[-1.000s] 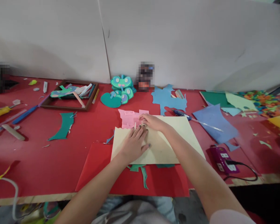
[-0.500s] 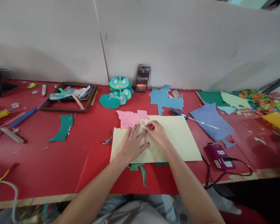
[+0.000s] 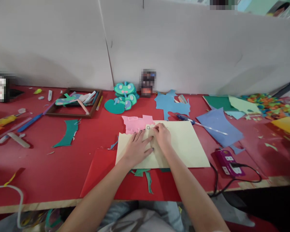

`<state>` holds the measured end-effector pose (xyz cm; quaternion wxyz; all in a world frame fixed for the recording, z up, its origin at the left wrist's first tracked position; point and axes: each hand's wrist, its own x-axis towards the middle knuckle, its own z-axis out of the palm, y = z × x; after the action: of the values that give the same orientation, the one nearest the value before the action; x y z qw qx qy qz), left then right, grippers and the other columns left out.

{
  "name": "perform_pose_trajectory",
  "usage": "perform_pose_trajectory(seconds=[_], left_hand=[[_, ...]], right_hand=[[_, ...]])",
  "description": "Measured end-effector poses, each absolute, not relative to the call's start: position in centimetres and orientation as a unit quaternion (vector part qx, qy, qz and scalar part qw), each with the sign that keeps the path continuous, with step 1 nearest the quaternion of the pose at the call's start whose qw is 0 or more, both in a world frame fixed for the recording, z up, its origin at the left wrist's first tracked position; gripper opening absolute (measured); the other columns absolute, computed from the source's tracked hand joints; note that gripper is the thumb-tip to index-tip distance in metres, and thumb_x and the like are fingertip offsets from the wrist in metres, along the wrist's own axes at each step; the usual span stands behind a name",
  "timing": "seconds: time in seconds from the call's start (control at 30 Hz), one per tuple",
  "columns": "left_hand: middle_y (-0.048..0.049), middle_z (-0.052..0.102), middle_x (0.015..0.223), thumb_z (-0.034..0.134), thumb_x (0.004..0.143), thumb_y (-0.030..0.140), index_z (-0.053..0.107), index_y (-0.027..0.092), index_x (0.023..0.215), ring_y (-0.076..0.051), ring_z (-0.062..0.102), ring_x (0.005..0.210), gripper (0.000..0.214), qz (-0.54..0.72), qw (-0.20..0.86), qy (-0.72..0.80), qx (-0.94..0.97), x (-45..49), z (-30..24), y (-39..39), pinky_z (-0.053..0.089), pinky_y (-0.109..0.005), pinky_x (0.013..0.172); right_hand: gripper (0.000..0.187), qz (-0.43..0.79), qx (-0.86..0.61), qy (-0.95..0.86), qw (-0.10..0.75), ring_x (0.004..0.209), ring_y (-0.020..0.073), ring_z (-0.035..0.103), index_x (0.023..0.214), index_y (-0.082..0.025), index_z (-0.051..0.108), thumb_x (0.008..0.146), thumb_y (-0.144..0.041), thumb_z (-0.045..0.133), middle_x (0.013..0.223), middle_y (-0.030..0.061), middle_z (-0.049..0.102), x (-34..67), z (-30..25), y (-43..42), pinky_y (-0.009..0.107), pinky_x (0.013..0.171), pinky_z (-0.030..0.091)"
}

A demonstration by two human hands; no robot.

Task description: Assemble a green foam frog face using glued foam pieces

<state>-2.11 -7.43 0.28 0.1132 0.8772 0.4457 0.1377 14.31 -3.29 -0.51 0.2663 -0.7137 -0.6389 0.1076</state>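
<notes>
My left hand (image 3: pixel 138 149) lies flat with its fingers spread on a pale yellow sheet (image 3: pixel 186 145). Close beside it, my right hand (image 3: pixel 163 135) is closed in a pinch near the sheet's upper edge; whatever sits between its fingertips is too small to make out. A small drawn oval (image 3: pixel 148 127) shows on the pale sheet between the two hands. Behind the fingertips lies a pink cut piece (image 3: pixel 137 123), partly under the sheet's edge. Green scraps (image 3: pixel 148 180) stick out below the sheet, over a red sheet (image 3: pixel 99 174).
Layered green cutouts (image 3: pixel 124 100) stand at the back, by a blurred phone (image 3: pixel 148 83). A brown frame (image 3: pixel 70 115) holds markers on the left. Right are a blue glue gun (image 3: pixel 183 118), blue sheet (image 3: pixel 222 127), purple power box (image 3: pixel 228 162) with cable, and colourful small pieces (image 3: pixel 273 104).
My right hand has shifted slightly, its fingers moving a little right of the drawn oval. The left hand stays flat on the sheet. The view has tilted slightly.
</notes>
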Motion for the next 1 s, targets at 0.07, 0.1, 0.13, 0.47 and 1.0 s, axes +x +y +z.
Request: perform_pose_trajectory(seconds=[0.07,0.1,0.13,0.47,1.0], left_hand=[[-0.0088,0.028,0.147,0.041,0.086,0.047,0.042,0.028,0.132,-0.026,0.023,0.136,0.049,0.137,0.112,0.448,0.876,-2.1,0.3,-7.5,0.020,-0.048,0.109],[-0.0090,0.028,0.147,0.041,0.086,0.047,0.042,0.028,0.132,-0.026,0.024,0.136,0.049,0.137,0.112,0.448,0.876,-2.1,0.3,-7.5,0.020,-0.047,0.109],[-0.0091,0.028,0.147,0.041,0.087,0.047,0.042,0.028,0.132,-0.026,0.024,0.136,0.049,0.137,0.111,0.448,0.877,-2.1,0.3,-7.5,0.020,-0.047,0.110],[-0.0137,0.043,0.138,0.048,0.083,0.034,0.032,0.010,0.133,-0.023,0.033,0.132,0.057,0.201,0.153,0.516,0.819,-1.2,-0.5,-7.5,0.023,-0.042,0.111],[-0.0248,0.051,0.120,0.052,0.080,0.032,0.047,0.005,0.109,-0.036,0.046,0.116,0.039,0.247,-0.021,0.873,0.420,-18.2,3.0,7.8,0.032,-0.052,0.097]], right_hand=[[0.018,0.092,-0.748,-0.608,0.252,0.073,0.0208,0.059,0.091,-0.018,0.055,0.088,-0.025,0.039,0.089,0.0088,0.064,14.0,-0.4,-2.7,0.029,0.062,0.038],[0.021,0.092,-0.760,-0.593,0.249,0.073,0.0214,0.059,0.094,-0.018,0.055,0.089,-0.024,0.036,0.087,0.0094,0.065,13.8,-0.3,-2.4,0.029,0.061,0.037],[0.024,0.091,-0.768,-0.583,0.250,0.074,0.0219,0.059,0.098,-0.017,0.054,0.090,-0.024,0.033,0.086,0.0100,0.065,13.7,-0.3,-2.2,0.029,0.060,0.037],[0.022,0.035,-0.735,-0.638,0.228,0.090,0.0253,0.054,0.100,-0.016,0.057,0.086,-0.022,0.041,0.108,0.0139,0.057,12.4,-0.5,-3.2,0.033,0.070,0.039],[0.030,0.035,-0.748,-0.613,0.253,0.089,0.0263,0.050,0.101,-0.012,0.054,0.082,-0.035,0.049,0.107,0.0139,0.056,11.6,-0.4,-3.2,0.035,0.072,0.036]])
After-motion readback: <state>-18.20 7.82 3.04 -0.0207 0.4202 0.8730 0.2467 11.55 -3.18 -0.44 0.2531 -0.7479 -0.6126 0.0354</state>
